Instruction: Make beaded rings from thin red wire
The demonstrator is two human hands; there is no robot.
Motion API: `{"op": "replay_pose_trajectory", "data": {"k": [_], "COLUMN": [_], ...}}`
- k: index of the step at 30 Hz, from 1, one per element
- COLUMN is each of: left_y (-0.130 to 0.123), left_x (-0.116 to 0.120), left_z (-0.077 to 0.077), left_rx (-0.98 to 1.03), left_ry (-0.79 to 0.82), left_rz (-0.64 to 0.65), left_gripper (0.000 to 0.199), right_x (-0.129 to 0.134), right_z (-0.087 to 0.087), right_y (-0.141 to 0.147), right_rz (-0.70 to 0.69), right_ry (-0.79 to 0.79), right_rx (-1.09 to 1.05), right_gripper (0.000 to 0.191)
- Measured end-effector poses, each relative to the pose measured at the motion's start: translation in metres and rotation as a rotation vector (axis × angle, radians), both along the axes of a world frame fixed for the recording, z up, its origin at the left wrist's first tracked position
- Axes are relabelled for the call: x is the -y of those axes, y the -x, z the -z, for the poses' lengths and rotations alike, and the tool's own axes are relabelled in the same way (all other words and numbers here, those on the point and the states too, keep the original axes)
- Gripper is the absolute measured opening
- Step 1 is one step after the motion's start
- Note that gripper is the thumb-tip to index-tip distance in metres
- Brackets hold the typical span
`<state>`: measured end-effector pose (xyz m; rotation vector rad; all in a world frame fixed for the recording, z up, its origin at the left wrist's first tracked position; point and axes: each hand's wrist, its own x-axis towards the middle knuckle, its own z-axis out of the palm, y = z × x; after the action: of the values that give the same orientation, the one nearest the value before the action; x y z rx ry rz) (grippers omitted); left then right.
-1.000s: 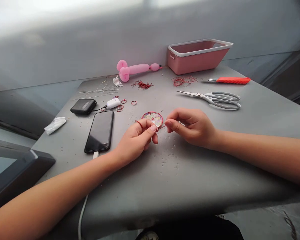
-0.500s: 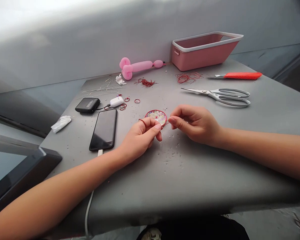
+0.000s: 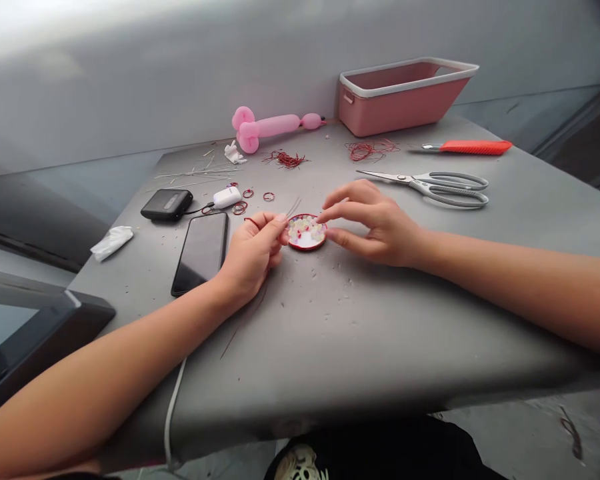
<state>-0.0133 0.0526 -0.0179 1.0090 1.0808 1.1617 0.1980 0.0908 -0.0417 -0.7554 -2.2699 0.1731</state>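
Across a gray table (image 3: 300, 373), our two hands at a dish (image 3: 307, 249) of beads (image 3: 314, 227)

We have the table's top spread before us, its far side along a pale wall (image 3: 180, 80). A dark-framed panel (image 3: 87, 319) stands at its left edge. Our left hand (image 3: 253, 257) pinches thin strands (image 3: 294, 205) between thumb and forefinger, their ends poking up beside the dish; a dark red strand (image 3: 237, 331) trails below that hand. Our right hand (image 3: 380, 223) is loosely open, thumb and forefinger apart at the dish's right side; we cannot tell whether its fingertips touch a bead.

Behind, we see a pink basket (image 3: 403, 107) with a white rim, a twisted pink balloon (image 3: 277, 125) left of it, and gray-handled scissors (image 3: 430, 187) in front, their blades pointing left. Our phone (image 3: 201, 252) lies partly behind our left forearm, near a black power bank (image 3: 167, 204). A red cutter (image 3: 475, 147) rests beyond the scissors.

The round, red-rimmed dish sits on the table between our hands, its beads pale with a few red ones. Smaller still, we find a white case (image 3: 227, 197) beside the power bank, a tangle of red wire (image 3: 370, 150) in front of the basket, short red pieces (image 3: 287, 159) near the balloon, small rings (image 3: 239, 208) by the white case, and a red loop (image 3: 251, 221) around a finger of our left hand.
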Motion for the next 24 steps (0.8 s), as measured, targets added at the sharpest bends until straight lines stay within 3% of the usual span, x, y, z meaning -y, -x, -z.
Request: {"op": "replay_pose_trajectory", "data": {"k": [4,8,12,15,20,24], "left_y": [0.0002,0.0023,0.0036,0.0028,0.0018,0.0024], "left_x": [-0.0037,-0.0035,-0.0043,-0.0055,-0.0075,-0.0081], "left_z": [-0.0002,0.0008,0.0012,0.001,0.0027,0.004], "left_rx": [0.05,0.065,0.069,0.07,0.073,0.071], "left_ry": [0.019,0.006,0.009,0.026,0.037,0.023], "left_rz": [0.015,0.028,0.028,0.014,0.022,0.038], "left_gripper": [0.016,0.016,0.016,0.015,0.016,0.016], "right_x": [0.0004,0.0032,0.003,0.0007,-0.0047,-0.005], "right_z": [0.0027,-0.0004,-0.0007,0.0021,0.0034,0.0017], "right_y": [0.0027,0.0036,0.0032,0.0037,0.0043,0.0037], "right_rz": [0.061,-0.005,0.018,-0.003,0.006,0.117], "right_ry": [0.038,0.072,0.093,0.034,-0.051,0.015], "right_rx": [0.347,0.463,0.489,0.405,0.008,-0.063], "right_gripper": [0.061,0.064,0.07,0.06,0.022,0.041]}}
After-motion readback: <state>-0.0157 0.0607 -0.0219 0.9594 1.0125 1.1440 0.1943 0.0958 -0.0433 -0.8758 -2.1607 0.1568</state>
